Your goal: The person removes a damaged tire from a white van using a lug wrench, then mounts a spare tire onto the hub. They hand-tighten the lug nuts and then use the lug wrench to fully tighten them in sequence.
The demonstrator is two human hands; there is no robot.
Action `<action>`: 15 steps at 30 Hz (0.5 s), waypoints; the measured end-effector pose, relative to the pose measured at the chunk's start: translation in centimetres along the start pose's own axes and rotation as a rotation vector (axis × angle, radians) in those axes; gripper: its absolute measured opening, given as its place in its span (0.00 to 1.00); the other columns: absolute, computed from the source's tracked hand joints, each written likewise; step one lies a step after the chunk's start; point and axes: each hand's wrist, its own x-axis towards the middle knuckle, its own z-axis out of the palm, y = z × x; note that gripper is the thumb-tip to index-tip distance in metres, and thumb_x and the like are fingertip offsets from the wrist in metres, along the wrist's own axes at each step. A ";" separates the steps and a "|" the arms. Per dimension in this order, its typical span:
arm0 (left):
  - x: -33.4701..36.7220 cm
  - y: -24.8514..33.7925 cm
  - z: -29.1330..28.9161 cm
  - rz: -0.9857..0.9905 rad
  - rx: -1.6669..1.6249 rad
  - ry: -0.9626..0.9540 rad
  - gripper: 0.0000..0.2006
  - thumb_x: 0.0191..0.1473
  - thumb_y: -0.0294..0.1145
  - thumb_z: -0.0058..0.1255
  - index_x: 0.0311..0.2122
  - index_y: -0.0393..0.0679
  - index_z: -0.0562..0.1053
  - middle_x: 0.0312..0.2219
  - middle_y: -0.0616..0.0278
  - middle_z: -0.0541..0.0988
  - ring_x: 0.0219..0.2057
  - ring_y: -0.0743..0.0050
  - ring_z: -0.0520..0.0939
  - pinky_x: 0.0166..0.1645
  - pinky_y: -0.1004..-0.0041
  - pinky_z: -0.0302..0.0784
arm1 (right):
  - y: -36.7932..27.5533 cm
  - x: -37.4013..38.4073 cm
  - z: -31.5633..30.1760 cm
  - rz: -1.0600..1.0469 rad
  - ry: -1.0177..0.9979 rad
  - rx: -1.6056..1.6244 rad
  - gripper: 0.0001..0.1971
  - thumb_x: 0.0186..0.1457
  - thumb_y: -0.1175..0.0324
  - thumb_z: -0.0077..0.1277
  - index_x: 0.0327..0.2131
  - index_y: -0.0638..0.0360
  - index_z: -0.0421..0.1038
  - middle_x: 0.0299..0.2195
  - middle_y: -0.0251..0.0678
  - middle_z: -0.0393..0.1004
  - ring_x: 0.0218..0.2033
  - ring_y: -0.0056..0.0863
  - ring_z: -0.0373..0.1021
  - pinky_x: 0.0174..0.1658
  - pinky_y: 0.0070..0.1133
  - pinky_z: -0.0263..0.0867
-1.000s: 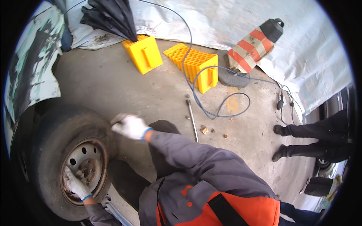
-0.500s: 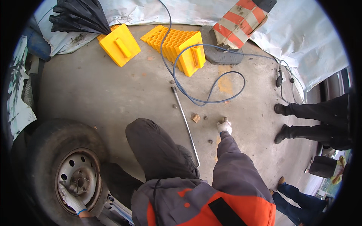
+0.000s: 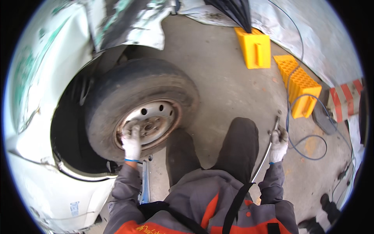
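Observation:
My left hand (image 3: 131, 141), in a white knit glove, reaches over the rusty-edged steel rim (image 3: 165, 134) beside the hub. Its fingers are smeared by motion. The wheel's black tyre (image 3: 140, 85) sits at the wheel opening of a white vehicle. On my right, my right hand (image 3: 279, 145), in a dirtier white glove, has its fingers closed beside a long metal wrench bar (image 3: 263, 163) on the floor. Whatever those fingers hold is hidden. Close to them lies a lug nut (image 3: 269, 132), and another small nut (image 3: 279, 112) is just beyond the bar's head.
Damaged white bodywork (image 3: 33, 171) fills the left side. Two yellow wheel chocks (image 3: 263, 58) stand at the far right, one with a black umbrella-like thing (image 3: 233, 13) in it. A blue-grey cable (image 3: 326, 150) loops over the floor. A person's dark shoes (image 3: 325, 202) show at lower right.
My view has swung left toward the wheel. The left hand has shifted from the rim's lower edge closer to the hub. My right hand has drawn back from the floor to beside the bar.

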 end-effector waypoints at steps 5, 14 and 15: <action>-6.2 -3.1 1.9 0.004 0.045 -0.140 0.15 0.59 0.29 0.54 0.51 0.37 0.73 0.42 0.56 0.79 0.42 0.63 0.81 0.49 0.66 0.78 | -12.8 -8.8 16.0 -0.367 -0.769 -0.026 0.12 0.56 0.66 0.60 0.42 0.60 0.75 0.38 0.37 0.78 0.34 0.26 0.73 0.41 0.24 0.71; -7.2 -2.9 0.2 -0.396 -0.467 -0.256 0.12 0.64 0.30 0.49 0.49 0.37 0.75 0.37 0.60 0.81 0.35 0.73 0.82 0.41 0.72 0.80 | -6.0 -21.4 36.3 0.055 -1.050 0.283 0.12 0.55 0.73 0.61 0.43 0.62 0.73 0.36 0.37 0.80 0.38 0.27 0.75 0.46 0.23 0.70; -6.4 -2.4 -1.7 -0.241 -0.398 -0.167 0.11 0.63 0.30 0.49 0.48 0.37 0.75 0.37 0.60 0.81 0.34 0.73 0.81 0.41 0.72 0.79 | -5.2 -21.8 37.4 -0.019 -1.003 0.217 0.13 0.55 0.73 0.61 0.43 0.63 0.73 0.36 0.38 0.80 0.38 0.26 0.76 0.46 0.23 0.70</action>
